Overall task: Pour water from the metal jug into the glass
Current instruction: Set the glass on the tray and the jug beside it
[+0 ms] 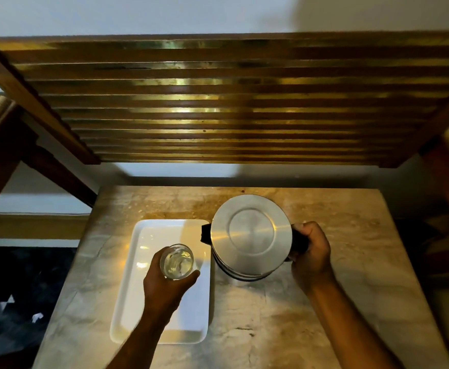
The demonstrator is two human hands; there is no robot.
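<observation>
A metal jug (251, 231) with a flat round lid stands upright on the marble table top, right of centre. Its black spout points left toward the tray. My right hand (311, 253) is closed around the jug's black handle on its right side. A clear glass (177, 260) sits over the white rectangular tray (138, 296), seen from above, with what looks like water in it. My left hand (165, 283) wraps around the glass from the near side.
The marble table top (324, 315) carries the tray and the jug. A slatted wooden rack (218, 102) slopes overhead behind the table. Dark floor lies off the table's left edge, and a wooden post stands at the right.
</observation>
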